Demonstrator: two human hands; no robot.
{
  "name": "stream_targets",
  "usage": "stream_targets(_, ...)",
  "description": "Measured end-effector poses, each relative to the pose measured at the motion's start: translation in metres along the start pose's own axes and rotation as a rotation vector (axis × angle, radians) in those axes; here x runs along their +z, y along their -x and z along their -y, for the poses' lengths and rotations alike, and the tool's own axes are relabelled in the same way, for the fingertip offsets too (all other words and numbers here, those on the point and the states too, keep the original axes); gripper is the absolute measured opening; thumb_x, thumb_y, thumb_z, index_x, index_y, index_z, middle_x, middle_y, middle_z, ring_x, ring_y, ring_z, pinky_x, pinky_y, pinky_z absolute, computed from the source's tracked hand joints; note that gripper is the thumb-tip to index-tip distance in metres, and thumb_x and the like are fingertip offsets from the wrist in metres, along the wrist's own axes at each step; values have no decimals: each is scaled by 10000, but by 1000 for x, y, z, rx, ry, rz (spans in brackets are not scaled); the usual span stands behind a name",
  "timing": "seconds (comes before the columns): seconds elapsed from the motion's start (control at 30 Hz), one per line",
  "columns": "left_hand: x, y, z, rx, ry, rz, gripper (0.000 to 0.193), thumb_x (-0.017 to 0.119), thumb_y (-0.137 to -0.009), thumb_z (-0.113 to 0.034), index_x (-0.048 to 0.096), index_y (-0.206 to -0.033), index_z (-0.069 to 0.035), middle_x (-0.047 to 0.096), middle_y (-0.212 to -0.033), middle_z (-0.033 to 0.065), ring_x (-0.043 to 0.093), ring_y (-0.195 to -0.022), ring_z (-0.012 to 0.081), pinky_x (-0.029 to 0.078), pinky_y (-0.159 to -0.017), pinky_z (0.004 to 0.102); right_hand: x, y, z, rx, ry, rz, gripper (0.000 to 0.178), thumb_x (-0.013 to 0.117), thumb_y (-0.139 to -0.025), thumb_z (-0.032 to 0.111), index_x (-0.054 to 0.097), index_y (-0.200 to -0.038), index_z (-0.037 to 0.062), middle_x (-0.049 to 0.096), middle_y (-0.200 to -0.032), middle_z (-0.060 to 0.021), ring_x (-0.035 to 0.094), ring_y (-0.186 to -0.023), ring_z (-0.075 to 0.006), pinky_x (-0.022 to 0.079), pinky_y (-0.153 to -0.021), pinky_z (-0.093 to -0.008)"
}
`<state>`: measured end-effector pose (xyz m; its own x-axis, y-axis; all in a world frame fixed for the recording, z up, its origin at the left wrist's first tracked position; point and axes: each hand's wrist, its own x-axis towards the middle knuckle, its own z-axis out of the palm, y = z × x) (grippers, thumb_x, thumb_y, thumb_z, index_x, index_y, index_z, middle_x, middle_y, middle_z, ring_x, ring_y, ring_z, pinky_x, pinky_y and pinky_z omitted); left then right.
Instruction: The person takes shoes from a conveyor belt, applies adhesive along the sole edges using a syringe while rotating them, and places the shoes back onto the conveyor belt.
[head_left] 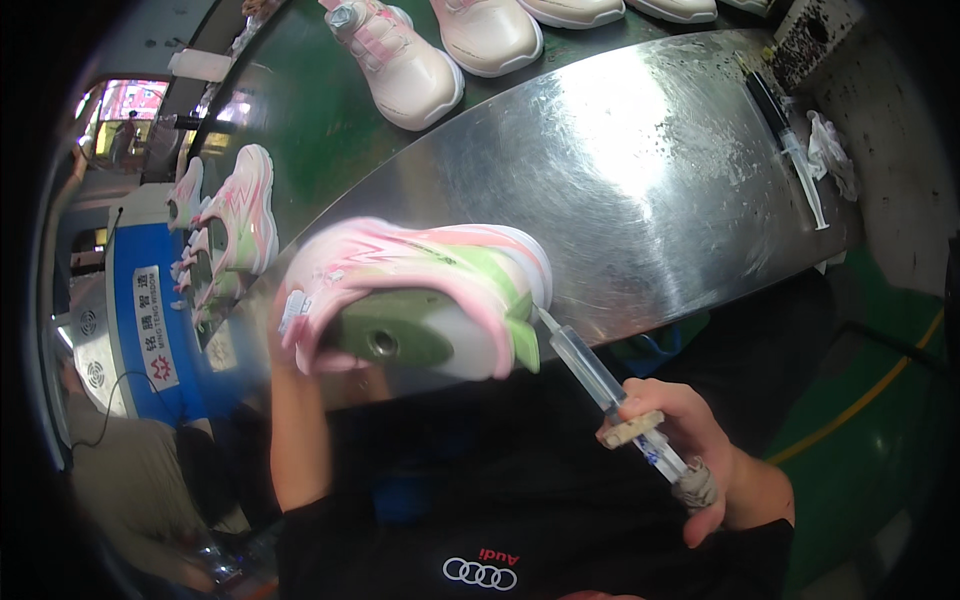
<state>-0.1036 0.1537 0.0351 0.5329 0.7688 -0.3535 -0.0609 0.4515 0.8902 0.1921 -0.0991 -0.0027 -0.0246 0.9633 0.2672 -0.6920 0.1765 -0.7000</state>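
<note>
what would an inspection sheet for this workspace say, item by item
surface: shiny metal worktop, speckled toward the upper right
job's things: pink-and-green sneaker, held above the worktop's near edge; clear syringe, tip at the heel, contact unclear
clutter: black-barrelled syringe and crumpled white wrap at the right
hands: left hand mostly hidden behind the sneaker; right hand grips the clear syringe
cables: thin black cable by the blue-and-white machine
surroundings: pale pink sneakers on a green surface; co-worker at left; green floor

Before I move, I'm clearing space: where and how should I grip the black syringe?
Probably its black barrel, from the left: it is slim and straight, with bare metal that side and a crumpled scrap close on its right.
</note>
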Motion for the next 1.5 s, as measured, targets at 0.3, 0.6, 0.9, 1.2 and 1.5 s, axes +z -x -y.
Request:
stream_targets(0.3, 26, 70, 23, -32, -5, -204, 761, 688, -746, -265, 297, -1322, 42, 446, -1270, 186, 489, -1149, 292, 431, -958, 395, 5, -3, -10, 36, 248, 45, 990, 817, -548, 460, 345, -1291, 7, 453, -1048, -29, 353, -768, -93, 317, -684, -226)
stream_targets(0.6, 61, 118, 62, -269, 361, 35, 805, 694, -699, -160, 259, -1335, 71, 424, -1297, 209, 455, -1190, 299, 347, -1018, 412, 26, -6, 0, 5, 233, 28, 999, 841, -566, 383, 306, -1294, -43, 449, -1091, -107, 461, -921, -140, 378, -775, -242)
stream_targets(0.9, 96, 108, 88, -397, 646, 194, 825, 621, -652, 12, 209, -1366, 29, 405, -1322, 175, 419, -1222, 299, 326, -1031, 411, 54, -6, 36, 280, 243, 27, 995, 845, -526, 447, 367, -1225, -76, 488, -1057, -135, 507, -893, -168, 392, -770, -264)
stream_targets(1.2, 121, 80, 114, -569, 933, 541, 672, 541, -715, 130, 333, -1329, -47, 463, -1279, 137, 431, -1212, 288, 349, -1009, 438, 76, 16, 92, 388, 402, 45, 995, 814, -535, 493, 375, -1217, -84, 518, -1056, -152, 514, -948, -203, 376, -809, -298)
stream_targets(1.5, 161, 48, 117, -553, 663, 679, 524, 607, -818, -37, 389, -1294, -45, 502, -1236, 144, 483, -1160, 294, 420, -964, 423, 91, 47, 118, 247, 576, -143, 889, 770, -573, 563, 465, -1152, -38, 604, -922, -142, 587, -796, -215, 393, -672, -289)
